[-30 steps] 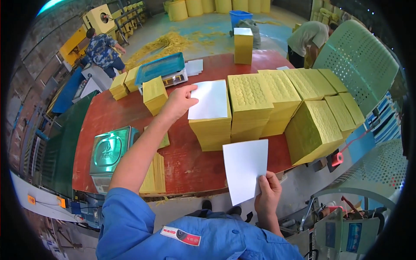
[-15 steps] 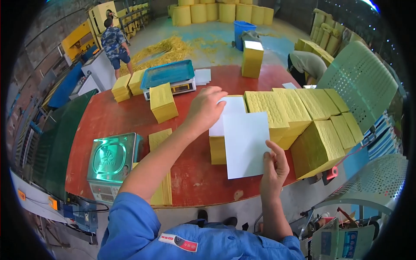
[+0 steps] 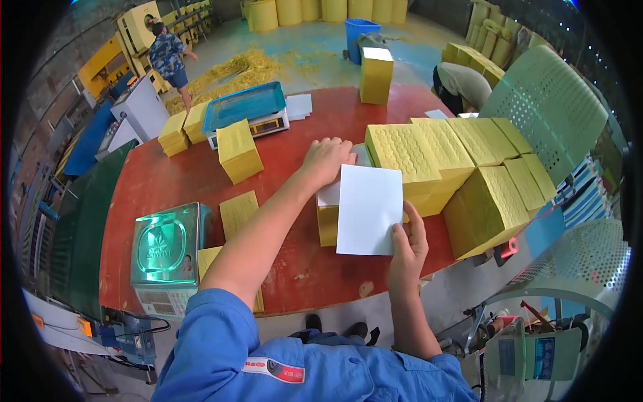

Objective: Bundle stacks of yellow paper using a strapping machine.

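Note:
My right hand (image 3: 410, 242) pinches a white sheet of paper (image 3: 370, 211) by its lower right edge, thumb against fingers. The sheet is tilted over a yellow paper stack (image 3: 327, 231) near the middle of the red table and hides much of it. On that stack lies more white paper (image 3: 328, 196), partly showing. My left hand (image 3: 327, 161) rests palm down at the top of this stack, its thumb near the held sheet's upper left corner. Its fingers look laid over the paper; their tips are partly hidden. Right beside it stand yellow stacks with embossed tops (image 3: 405, 149).
A lit scale (image 3: 164, 244) stands at the left of the red table (image 3: 167, 177). Farther back are a blue-tray scale (image 3: 244, 110), small yellow stacks (image 3: 240, 151) and a tall one (image 3: 376, 77). A perforated chair (image 3: 549, 100) borders the right. Two people are beyond the table.
The view has shifted slightly. My left hand has settled lower onto the stack. The sheet in my right hand has drawn closer to the left hand. The person at back left has moved an arm.

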Demonstrator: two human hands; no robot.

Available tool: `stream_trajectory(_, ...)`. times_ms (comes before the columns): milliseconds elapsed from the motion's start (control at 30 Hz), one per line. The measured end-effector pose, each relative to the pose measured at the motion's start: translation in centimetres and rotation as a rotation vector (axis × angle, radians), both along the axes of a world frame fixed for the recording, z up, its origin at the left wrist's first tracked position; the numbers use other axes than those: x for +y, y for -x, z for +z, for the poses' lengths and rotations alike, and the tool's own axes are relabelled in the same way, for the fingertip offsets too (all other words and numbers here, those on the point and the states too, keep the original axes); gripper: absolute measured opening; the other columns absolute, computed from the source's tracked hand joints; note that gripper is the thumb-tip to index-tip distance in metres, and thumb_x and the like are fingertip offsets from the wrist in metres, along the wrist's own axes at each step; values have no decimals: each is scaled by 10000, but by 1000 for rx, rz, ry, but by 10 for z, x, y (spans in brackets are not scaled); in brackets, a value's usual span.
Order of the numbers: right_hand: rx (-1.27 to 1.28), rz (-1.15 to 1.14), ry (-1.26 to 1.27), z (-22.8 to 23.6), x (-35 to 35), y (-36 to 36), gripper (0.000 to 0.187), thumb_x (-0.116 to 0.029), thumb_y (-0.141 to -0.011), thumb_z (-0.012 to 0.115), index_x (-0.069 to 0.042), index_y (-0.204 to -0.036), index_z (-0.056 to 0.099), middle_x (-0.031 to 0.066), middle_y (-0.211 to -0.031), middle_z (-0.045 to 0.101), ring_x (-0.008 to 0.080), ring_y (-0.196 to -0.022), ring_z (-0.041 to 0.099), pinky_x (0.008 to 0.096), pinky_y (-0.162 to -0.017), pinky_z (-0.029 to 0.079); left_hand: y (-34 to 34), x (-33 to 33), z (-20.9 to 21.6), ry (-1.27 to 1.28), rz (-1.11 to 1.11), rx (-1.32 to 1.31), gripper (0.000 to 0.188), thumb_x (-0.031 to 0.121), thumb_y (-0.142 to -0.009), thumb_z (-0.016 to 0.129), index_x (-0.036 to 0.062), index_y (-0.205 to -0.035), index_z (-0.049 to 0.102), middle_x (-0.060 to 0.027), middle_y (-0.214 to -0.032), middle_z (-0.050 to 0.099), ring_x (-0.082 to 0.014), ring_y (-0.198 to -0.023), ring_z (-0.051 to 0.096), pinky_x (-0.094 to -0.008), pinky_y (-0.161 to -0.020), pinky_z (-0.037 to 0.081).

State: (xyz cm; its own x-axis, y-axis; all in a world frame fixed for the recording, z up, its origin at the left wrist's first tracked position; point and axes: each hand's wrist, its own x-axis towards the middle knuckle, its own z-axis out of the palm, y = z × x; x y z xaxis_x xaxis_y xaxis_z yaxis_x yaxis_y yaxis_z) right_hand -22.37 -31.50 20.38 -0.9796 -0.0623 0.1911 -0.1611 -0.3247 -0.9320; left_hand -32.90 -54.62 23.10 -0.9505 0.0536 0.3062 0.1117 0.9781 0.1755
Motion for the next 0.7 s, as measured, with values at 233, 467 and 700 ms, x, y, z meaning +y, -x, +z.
stream_trajectory(233, -115, 77, 113, -15, 7, -19, 447, -12, -927, 505, 82, -1364, 483, 162, -1307, 582, 188, -1184, 566, 323, -1036, 412, -37, 23, 4, 20, 6, -142, 309, 322, -964, 511, 51, -1073, 613, -148, -1044, 639, -335, -1028, 588, -461, -883, 433)
stream_trajectory(467, -134, 106, 130, -14, 55, -60, 415, 7, -922, 482, 77, -1330, 505, 156, -1262, 604, 183, -1152, 579, 318, -1016, 428, -123, 51, 12, -61, -135, -32, 323, 240, -963, 547, 21, -1198, 586, -135, -1048, 616, -306, -1001, 561, -423, -903, 402)
stream_trajectory(700, -325, 197, 263, -44, 79, -79, 367, -3, -937, 492, 69, -1296, 519, 132, -1208, 625, 164, -1089, 600, 303, -980, 460, -143, 82, 26, 6, -152, -122, 397, 229, -946, 574, -7, -1265, 556, -163, -1128, 621, -323, -1093, 559, -435, -972, 399)
